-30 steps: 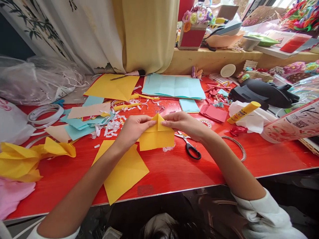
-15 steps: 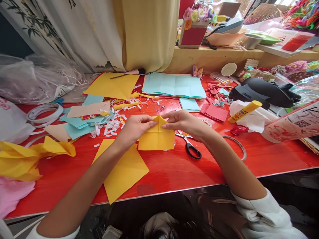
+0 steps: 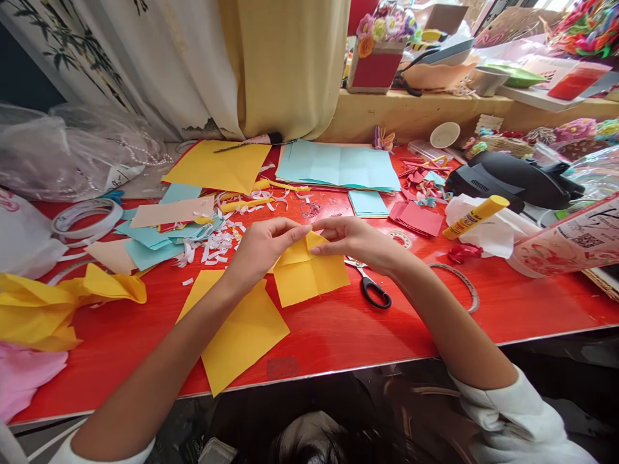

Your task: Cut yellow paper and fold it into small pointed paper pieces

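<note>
Both hands grip a small yellow paper square (image 3: 316, 277) at its far edge, just above the red table. Cross-shaped creases run over the paper. My left hand (image 3: 265, 250) pinches its far left part between thumb and fingers; my right hand (image 3: 351, 240) does the same close beside it, fingertips nearly meeting. The fingers hide part of the far edge. Under my left forearm lies a larger yellow paper sheet (image 3: 246, 332), flat on the table. Black-handled scissors (image 3: 374, 293) rest right of the held paper, their blades partly covered by my right hand.
Behind the hands lie light-blue sheets (image 3: 338, 166), a yellow sheet (image 3: 222, 164), small blue papers (image 3: 368, 203) and red papers (image 3: 416, 218). White paper scraps (image 3: 220, 245) and a tape roll (image 3: 87, 219) are left. A yellow glue stick (image 3: 476, 217) leans at right. The table edge (image 3: 338, 374) runs in front.
The held yellow square has turned slightly, its near right corner swinging to the right and up. My left thumb has shifted toward the far edge. The other things have stayed put.
</note>
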Motion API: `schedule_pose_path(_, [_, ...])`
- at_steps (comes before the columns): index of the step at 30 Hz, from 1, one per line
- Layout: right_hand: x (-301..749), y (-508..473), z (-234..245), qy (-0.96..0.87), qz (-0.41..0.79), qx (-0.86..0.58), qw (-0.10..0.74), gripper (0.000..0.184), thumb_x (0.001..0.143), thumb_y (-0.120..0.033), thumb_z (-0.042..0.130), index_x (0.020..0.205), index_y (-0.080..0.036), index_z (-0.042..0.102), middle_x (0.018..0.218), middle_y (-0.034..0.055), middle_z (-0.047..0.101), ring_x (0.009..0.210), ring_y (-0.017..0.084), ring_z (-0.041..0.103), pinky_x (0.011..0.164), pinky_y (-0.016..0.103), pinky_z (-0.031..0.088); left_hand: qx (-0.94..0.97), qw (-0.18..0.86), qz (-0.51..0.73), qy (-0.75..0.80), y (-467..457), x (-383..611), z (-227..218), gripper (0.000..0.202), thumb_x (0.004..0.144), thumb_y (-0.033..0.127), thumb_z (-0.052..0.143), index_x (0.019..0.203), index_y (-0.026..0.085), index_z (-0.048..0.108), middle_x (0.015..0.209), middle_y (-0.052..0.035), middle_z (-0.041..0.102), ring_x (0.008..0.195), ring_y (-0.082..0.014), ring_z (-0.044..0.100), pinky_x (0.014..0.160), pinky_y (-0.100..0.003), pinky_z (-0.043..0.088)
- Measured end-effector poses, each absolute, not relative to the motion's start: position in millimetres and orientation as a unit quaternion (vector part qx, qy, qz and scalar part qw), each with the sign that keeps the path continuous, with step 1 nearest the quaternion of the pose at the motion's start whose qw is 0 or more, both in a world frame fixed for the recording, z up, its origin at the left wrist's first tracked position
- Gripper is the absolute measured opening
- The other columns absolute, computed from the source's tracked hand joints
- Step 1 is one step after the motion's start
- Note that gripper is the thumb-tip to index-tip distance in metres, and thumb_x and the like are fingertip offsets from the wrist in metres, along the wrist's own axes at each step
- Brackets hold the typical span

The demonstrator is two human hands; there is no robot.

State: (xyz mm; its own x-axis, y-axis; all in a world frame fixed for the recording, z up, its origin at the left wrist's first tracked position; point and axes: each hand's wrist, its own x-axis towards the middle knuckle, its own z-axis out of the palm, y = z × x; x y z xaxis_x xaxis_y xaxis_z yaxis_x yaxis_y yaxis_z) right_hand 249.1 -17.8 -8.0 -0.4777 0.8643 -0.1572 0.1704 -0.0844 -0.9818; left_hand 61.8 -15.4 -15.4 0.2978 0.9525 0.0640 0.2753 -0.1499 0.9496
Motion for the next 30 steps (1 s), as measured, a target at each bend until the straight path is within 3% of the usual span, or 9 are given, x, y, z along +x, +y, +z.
schedule_pose_path(3, [247.6, -20.1, -7.5, -0.631, 0.606, -0.423, 0.238, 0.026, 0.073, -0.035, 0.068, 0.091, -0.016, 0.066, 0.083, 0.0041, 0.066, 0.074, 0.016, 0.061, 0.061, 0.025, 0.046, 0.647, 0.468, 0.380, 0.466, -15.0, 62.7, -18.9, 0.029, 0.076, 0.044, 0.061, 0.078, 0.015, 0.065, 0.076, -0.0017, 0.062, 0.068, -0.0126, 0.053, 0.060, -0.022, 0.041])
schedule_pose_path(6, [246.1, -20.8, -8.8, -0.641, 0.588, -0.446, 0.209, 0.025, 0.074, -0.039, 0.066, 0.076, -0.014, 0.064, 0.076, 0.0045, 0.064, 0.065, 0.013, 0.056, 0.054, 0.023, 0.040, 0.629, 0.485, 0.384, 0.471, -14.1, 63.1, -20.6, 0.028, 0.075, 0.043, 0.063, 0.076, 0.015, 0.064, 0.076, -0.0018, 0.062, 0.066, -0.0124, 0.053, 0.057, -0.021, 0.041])
schedule_pose_path(11, [244.7, -18.9, -12.7, -0.651, 0.569, -0.465, 0.188, 0.027, 0.071, -0.039, 0.067, 0.076, -0.012, 0.063, 0.070, 0.0031, 0.059, 0.057, 0.010, 0.049, 0.050, 0.023, 0.034, 0.646, 0.489, 0.359, 0.463, -13.8, 62.0, -18.1, 0.026, 0.076, 0.042, 0.062, 0.077, 0.016, 0.067, 0.074, -0.0011, 0.062, 0.068, -0.0117, 0.053, 0.060, -0.021, 0.040])
schedule_pose_path(17, [243.6, -19.1, -13.1, -0.669, 0.572, -0.443, 0.169, 0.029, 0.070, -0.039, 0.067, 0.074, -0.012, 0.060, 0.065, -0.0010, 0.050, 0.057, 0.009, 0.043, 0.051, 0.023, 0.028, 0.655, 0.482, 0.330, 0.479, -14.4, 61.8, -19.7, 0.031, 0.075, 0.046, 0.061, 0.074, 0.015, 0.064, 0.070, -0.0014, 0.060, 0.058, -0.0103, 0.049, 0.051, -0.021, 0.036])
schedule_pose_path(24, [241.7, -21.3, -12.7, -0.669, 0.574, -0.438, 0.178, 0.033, 0.074, -0.045, 0.065, 0.064, -0.016, 0.051, 0.060, -0.0036, 0.038, 0.054, 0.008, 0.033, 0.049, 0.024, 0.022, 0.692, 0.425, 0.317, 0.489, -14.6, 64.0, -22.9, 0.024, 0.077, 0.039, 0.059, 0.073, 0.015, 0.062, 0.072, -0.0017, 0.061, 0.063, -0.0113, 0.050, 0.055, -0.021, 0.036])
schedule_pose_path(30, [242.2, -19.9, -14.8, -0.685, 0.555, -0.436, 0.179, 0.037, 0.073, -0.044, 0.065, 0.060, -0.016, 0.045, 0.060, -0.0047, 0.031, 0.054, 0.007, 0.027, 0.051, 0.025, 0.018, 0.688, 0.438, 0.306, 0.491, -17.5, 65.6, -18.6, 0.021, 0.078, 0.035, 0.058, 0.072, 0.015, 0.061, 0.058, 0.0025, 0.051, 0.049, -0.0071, 0.038, 0.047, -0.020, 0.030])
